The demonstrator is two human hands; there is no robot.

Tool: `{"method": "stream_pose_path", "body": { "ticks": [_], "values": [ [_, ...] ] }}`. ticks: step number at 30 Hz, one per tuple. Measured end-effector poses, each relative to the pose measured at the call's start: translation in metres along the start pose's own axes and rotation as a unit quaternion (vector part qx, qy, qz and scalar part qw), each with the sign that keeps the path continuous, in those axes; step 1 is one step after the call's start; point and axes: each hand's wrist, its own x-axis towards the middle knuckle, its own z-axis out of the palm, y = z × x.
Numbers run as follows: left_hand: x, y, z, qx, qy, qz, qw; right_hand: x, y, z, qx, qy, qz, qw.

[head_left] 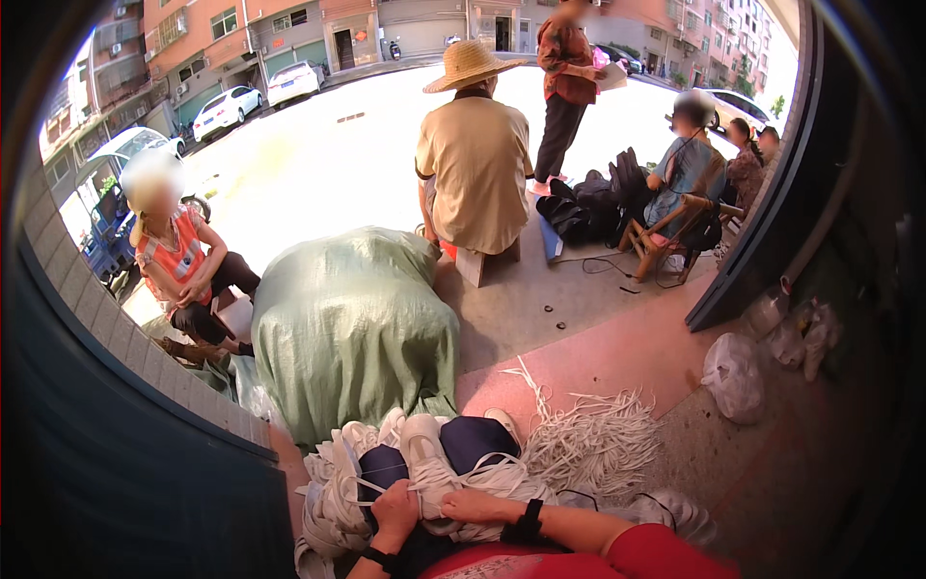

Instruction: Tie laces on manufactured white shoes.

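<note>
A white lace-up shoe [422, 450] rests toe-away over my lap, between two dark navy patches that look like my knees. My left hand [395, 508] is closed at the left of its lacing, with a white shoelace [388, 489] pinched in the fingers and trailing left. On the other side, my right hand [473, 507] is curled shut against the shoe's opening, on a lace; its fingertips are partly hidden. Several more white shoes [333, 487] are piled to the left, and others lie at the right under loose laces [502, 478].
A large heap of white shoelaces [598, 444] lies on the floor at the right. Ahead stands a big bundle under a green woven sheet [352, 328]. White plastic bags [733, 376] sit by the right door. Several people sit or stand outside, one in a straw hat [471, 68].
</note>
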Motion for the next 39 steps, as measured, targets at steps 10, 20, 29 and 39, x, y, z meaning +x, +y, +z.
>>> {"method": "stream_pose_path", "body": {
  "ticks": [10,20,29,39],
  "values": [
    [0.004,0.002,-0.001,-0.019,0.002,-0.011,1.000,0.000,0.001,-0.005,-0.006,-0.006,-0.022,1.000],
    [0.009,-0.011,-0.012,-0.179,-0.041,-0.041,0.982,0.002,0.002,0.001,-0.015,0.008,-0.028,0.999],
    [0.021,-0.001,-0.031,-0.063,0.003,0.006,0.998,-0.006,-0.007,-0.007,-0.019,-0.004,-0.002,1.000],
    [0.019,-0.014,-0.029,-0.132,0.013,-0.125,0.983,-0.004,0.004,-0.008,-0.006,-0.004,-0.116,0.993]
  ]
}}
